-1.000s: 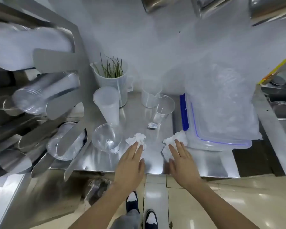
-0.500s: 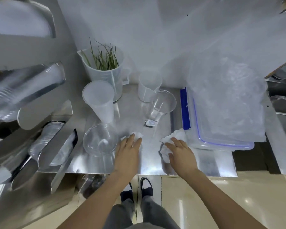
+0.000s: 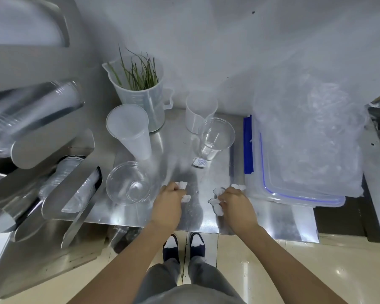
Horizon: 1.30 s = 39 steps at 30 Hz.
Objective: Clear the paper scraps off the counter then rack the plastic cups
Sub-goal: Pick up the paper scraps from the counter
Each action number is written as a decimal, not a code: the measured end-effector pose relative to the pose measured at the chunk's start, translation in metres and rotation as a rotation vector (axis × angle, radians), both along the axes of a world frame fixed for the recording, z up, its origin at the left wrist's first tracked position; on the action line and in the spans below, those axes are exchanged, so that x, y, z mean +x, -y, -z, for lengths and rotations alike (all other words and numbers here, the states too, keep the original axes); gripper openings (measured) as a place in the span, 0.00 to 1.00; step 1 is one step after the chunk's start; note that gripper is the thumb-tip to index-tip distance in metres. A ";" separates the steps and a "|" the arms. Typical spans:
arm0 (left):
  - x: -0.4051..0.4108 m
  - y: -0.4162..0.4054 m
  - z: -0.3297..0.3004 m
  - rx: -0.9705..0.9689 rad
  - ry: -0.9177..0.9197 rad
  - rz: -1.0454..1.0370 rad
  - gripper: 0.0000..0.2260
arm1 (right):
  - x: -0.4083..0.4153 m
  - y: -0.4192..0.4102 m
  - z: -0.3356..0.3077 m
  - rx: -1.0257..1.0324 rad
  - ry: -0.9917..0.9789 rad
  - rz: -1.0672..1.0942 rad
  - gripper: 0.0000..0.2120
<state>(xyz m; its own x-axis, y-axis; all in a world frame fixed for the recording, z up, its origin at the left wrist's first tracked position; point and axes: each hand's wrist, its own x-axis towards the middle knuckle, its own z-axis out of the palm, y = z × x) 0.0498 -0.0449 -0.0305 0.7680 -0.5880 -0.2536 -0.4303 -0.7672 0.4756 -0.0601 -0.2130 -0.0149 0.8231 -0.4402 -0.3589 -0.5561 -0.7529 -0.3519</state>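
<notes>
My left hand [image 3: 168, 204] is closed around a crumpled white paper scrap [image 3: 184, 191] near the front of the steel counter [image 3: 180, 154]. My right hand [image 3: 236, 204] grips a second crumpled paper scrap [image 3: 216, 201] just left of the storage box. A small printed packet [image 3: 199, 161] lies on the counter behind my hands. Three plastic cups stand on the counter: a clear wide cup [image 3: 128, 185] at front left, a frosted tall cup [image 3: 131, 130] behind it, a clear cup [image 3: 215, 137] at the centre back.
A metal cup rack [image 3: 53, 150] with stacked clear cups fills the left side. A measuring jug with green stems [image 3: 138, 93] and a small beaker [image 3: 199, 113] stand by the wall. A blue-trimmed lidded box [image 3: 294, 194] under crumpled plastic bags [image 3: 309, 137] sits at right.
Both hands went from lying flat and open over the scraps to curling shut around them. The head camera has tilted down and moved closer to the counter.
</notes>
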 end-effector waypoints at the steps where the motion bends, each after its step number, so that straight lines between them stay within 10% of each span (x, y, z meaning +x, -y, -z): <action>1: 0.000 0.000 0.001 -0.010 -0.003 -0.014 0.11 | 0.000 0.003 0.006 0.014 0.026 0.004 0.13; 13: -0.004 -0.009 0.001 -0.143 0.010 -0.108 0.05 | 0.004 0.005 -0.006 0.074 0.095 -0.004 0.03; 39: -0.022 -0.024 0.009 -0.413 -0.066 -0.433 0.08 | 0.076 -0.003 -0.016 -0.045 0.363 -0.173 0.13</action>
